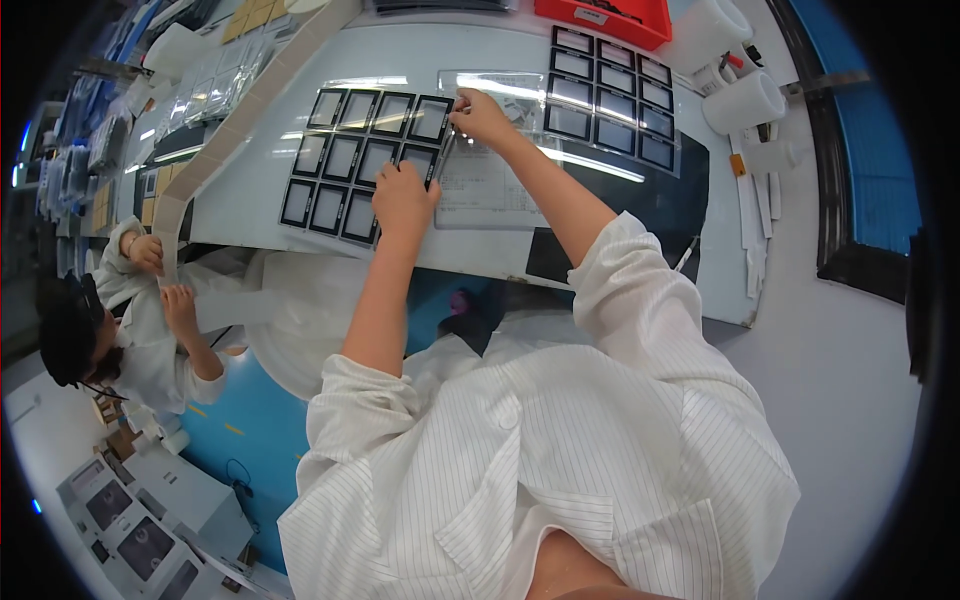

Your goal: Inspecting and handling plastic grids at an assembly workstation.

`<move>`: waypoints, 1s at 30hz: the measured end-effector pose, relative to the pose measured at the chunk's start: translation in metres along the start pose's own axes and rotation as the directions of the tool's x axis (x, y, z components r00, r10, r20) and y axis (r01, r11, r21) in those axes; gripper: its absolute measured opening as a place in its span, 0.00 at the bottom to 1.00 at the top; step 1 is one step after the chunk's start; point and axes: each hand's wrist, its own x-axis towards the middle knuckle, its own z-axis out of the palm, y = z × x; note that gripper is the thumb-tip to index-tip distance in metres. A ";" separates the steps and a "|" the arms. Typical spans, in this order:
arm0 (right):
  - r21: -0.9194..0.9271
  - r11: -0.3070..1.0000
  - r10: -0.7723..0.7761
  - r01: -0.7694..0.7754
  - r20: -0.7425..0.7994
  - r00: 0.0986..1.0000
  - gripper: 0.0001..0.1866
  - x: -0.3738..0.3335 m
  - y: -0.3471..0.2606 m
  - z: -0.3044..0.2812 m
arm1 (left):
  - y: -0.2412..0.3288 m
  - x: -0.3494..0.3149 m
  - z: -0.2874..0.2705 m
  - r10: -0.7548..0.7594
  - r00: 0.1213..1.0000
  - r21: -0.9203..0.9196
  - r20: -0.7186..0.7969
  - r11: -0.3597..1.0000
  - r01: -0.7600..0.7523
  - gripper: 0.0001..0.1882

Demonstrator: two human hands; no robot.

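Note:
A sheet of black-framed, pale rectangular panels (345, 157), set in rows, lies on the white table. My left hand (403, 203) rests over its lower right part, fingers curled onto the panels and thumb at the right edge; the panel beneath is partly hidden. At the upper right corner of the same sheet, my right hand (484, 118) pinches the edge with fingertips together. Right beside it lies a clear plastic sheet (490, 190) over a printed page. A second sheet of black-framed panels (612, 100) sits farther right.
A red bin (608, 22) stands at the back. White rolls (745, 103) are at the right, by a dark mat (670, 200). On the left, a co-worker (150, 330) handles a long pale strip (215, 150) running along the table. Clear packets (215, 75) lie behind the strip.

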 end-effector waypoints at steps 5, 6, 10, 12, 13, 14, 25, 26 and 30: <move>-0.200 0.980 0.012 -0.001 0.051 0.999 0.28 0.007 -0.007 -0.002 | -0.002 0.002 0.016 -0.005 1.000 0.085 -0.013 0.996 0.006 0.20; -0.256 0.967 0.042 -0.017 0.090 0.995 0.28 0.009 -0.008 -0.002 | -0.002 0.002 0.020 -0.001 0.999 0.148 -0.046 0.989 0.008 0.19; -0.246 0.967 -0.077 0.062 -0.052 0.996 0.24 0.006 0.004 -0.001 | -0.008 0.007 0.018 0.056 0.998 0.151 -0.007 0.987 -0.054 0.20; -0.241 0.969 -0.056 0.045 -0.039 0.998 0.19 0.006 0.004 -0.002 | -0.004 0.005 0.009 0.082 0.996 0.105 -0.040 0.991 -0.078 0.19; -0.241 0.970 -0.055 0.044 -0.039 0.998 0.19 0.004 0.004 -0.001 | -0.003 0.003 0.008 0.082 0.996 0.105 -0.039 0.991 -0.078 0.19; -0.267 0.960 -0.113 0.087 -0.083 0.990 0.20 0.001 0.001 0.001 | -0.002 0.002 0.007 0.073 0.997 0.095 -0.022 0.993 -0.070 0.19; -0.645 0.764 0.015 -0.017 -0.009 1.000 0.38 -0.003 -0.057 0.004 | -0.001 0.001 0.016 0.068 0.995 0.131 -0.074 0.990 -0.058 0.21; -0.655 0.755 -0.012 -0.010 -0.030 0.999 0.38 -0.004 -0.056 0.006 | -0.002 0.001 0.018 0.072 0.995 0.151 -0.070 0.987 -0.061 0.22; -0.704 0.709 -0.061 0.038 -0.008 0.998 0.37 -0.003 -0.055 0.007 | 0.000 -0.003 0.026 0.084 0.991 0.214 -0.102 0.975 -0.061 0.28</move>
